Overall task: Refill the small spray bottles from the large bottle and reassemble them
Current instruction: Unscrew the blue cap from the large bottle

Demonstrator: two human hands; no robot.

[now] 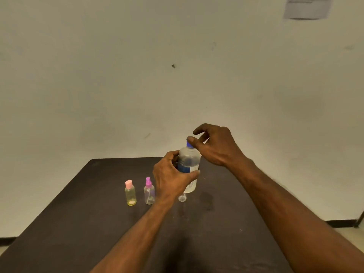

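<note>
The left hand [173,178] grips the large bottle [189,166] upright; the right hand [214,146] pinches its blue cap [189,144]. Two small bottles [130,194] stand left of it.

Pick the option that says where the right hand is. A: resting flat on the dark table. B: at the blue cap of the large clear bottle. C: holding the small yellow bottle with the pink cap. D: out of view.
B: the right hand has its thumb and fingers at the blue cap of the large clear plastic bottle, which the left hand grips around the body.

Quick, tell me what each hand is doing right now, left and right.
Left hand: wrapped round the large bottle, holding it upright.
Right hand: fingers pinching the bottle's blue cap.
</note>
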